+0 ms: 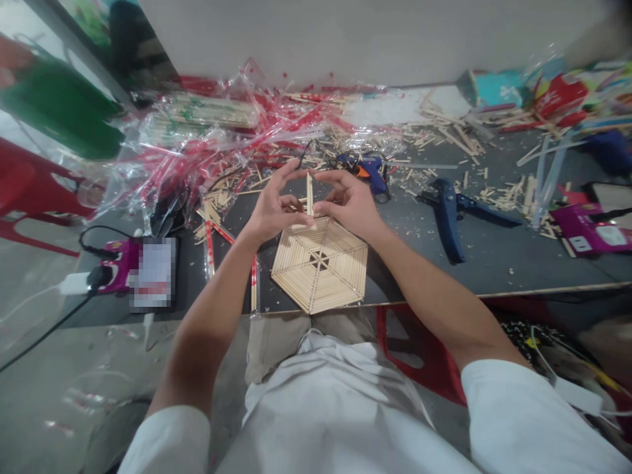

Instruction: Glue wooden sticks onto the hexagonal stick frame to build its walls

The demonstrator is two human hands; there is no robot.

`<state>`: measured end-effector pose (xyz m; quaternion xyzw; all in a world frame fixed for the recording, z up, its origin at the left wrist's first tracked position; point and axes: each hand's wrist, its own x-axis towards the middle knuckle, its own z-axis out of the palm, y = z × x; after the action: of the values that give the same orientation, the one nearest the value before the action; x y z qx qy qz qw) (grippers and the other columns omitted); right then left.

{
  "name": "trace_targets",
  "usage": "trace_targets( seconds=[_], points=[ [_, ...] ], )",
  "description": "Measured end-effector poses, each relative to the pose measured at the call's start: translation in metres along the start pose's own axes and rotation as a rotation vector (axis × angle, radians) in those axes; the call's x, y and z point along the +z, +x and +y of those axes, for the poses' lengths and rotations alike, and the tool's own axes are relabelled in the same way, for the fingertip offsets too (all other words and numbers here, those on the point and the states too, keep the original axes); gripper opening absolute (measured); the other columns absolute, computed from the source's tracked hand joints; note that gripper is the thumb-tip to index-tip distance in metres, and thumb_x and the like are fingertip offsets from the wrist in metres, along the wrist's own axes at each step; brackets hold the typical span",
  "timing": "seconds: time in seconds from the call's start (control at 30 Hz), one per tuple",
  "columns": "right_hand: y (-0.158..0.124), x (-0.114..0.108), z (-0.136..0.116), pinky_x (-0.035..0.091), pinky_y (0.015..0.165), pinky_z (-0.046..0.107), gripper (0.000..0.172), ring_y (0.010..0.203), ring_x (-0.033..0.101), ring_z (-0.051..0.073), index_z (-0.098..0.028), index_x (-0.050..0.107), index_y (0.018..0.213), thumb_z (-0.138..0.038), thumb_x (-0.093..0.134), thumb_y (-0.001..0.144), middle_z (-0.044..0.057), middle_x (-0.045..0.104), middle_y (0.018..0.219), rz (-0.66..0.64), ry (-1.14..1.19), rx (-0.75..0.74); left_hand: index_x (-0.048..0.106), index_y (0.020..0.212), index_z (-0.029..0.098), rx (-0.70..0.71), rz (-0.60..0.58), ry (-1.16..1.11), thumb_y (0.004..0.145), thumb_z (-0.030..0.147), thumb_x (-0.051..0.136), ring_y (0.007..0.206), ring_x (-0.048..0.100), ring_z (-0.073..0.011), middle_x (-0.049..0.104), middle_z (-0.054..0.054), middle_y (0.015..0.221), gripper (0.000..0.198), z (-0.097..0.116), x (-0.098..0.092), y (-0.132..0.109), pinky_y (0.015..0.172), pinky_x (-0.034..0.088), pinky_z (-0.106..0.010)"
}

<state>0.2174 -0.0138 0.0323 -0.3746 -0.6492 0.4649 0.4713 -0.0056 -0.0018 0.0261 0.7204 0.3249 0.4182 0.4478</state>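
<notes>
1. White shirt sleeves are filling the nearest part of the view, with bare forearms reaching out of them toward the work.
2. The left hand and right hand are closing from either side on one upright wooden craft stick, pinching it low down while its top stands free.
3. That stick's foot is resting on the far edge of a hexagonal craft-stick frame, which is lying flat at the near edge of a dark work table.
4. All six wedges of the frame are showing filled rows around a small central opening, and only this one stick is standing on it so far.
5. Beyond the frame, a small blue glue gun is lying among loose stick pieces. To its right, a larger blue hot glue gun is resting.
6. Left of the frame, a magenta device is carrying a pixelated label, while right of it a purple package is showing no readable brand.
</notes>
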Motion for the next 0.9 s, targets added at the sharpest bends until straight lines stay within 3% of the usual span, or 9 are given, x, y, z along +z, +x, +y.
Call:
trace_targets(
  seconds=[0.17, 0.5, 0.73, 0.9],
  points=[
    [0.0, 0.0, -0.003, 0.064, 0.071, 0.039, 0.069, 0.09, 0.07, 0.021, -0.028, 0.064, 0.123, -0.059, 0.09, 0.068, 0.009, 0.062, 0.151, 0.019, -0.008, 0.013, 0.032, 0.165, 0.041, -0.002, 0.011, -0.011, 0.063, 0.059, 0.097, 0.077, 0.068, -0.01, 0.045, -0.016, 0.165, 0.122, 0.007, 0.003, -0.001, 0.064, 0.059, -0.027],
    [-0.001, 0.004, -0.005, 0.065, 0.073, 0.041, 0.069, 0.084, 0.071, 0.019, -0.028, 0.067, 0.119, -0.06, 0.092, 0.064, 0.008, 0.063, 0.151, 0.072, 0.038, -0.012, 0.036, 0.161, 0.038, 0.04, -0.003, -0.003, 0.071, 0.056, 0.093, 0.073, 0.066, -0.0064, 0.04, -0.017, 0.169, 0.108, 0.012, 0.006, -0.004, 0.063, 0.056, -0.024],
    [-0.002, 0.002, -0.01, 0.064, 0.072, 0.037, 0.066, 0.093, 0.073, 0.021, -0.028, 0.066, 0.118, -0.059, 0.092, 0.066, 0.008, 0.063, 0.151, 0.045, 0.014, -0.026, 0.037, 0.161, 0.036, 0.011, -0.014, 0.018, 0.062, 0.057, 0.098, 0.079, 0.07, -0.011, 0.04, -0.019, 0.168, 0.118, 0.013, 0.002, -0.001, 0.066, 0.059, -0.027],
    [-0.003, 0.003, -0.008, 0.062, 0.069, 0.036, 0.064, 0.079, 0.067, 0.015, -0.029, 0.065, 0.121, -0.057, 0.09, 0.068, 0.007, 0.061, 0.153, 0.029, -0.013, -0.019, 0.034, 0.163, 0.037, 0.019, -0.013, 0.037, 0.062, 0.06, 0.098, 0.089, 0.073, -0.0161, 0.038, -0.019, 0.169, 0.122, 0.009, 0.001, -0.002, 0.065, 0.058, -0.026]
  ],
)
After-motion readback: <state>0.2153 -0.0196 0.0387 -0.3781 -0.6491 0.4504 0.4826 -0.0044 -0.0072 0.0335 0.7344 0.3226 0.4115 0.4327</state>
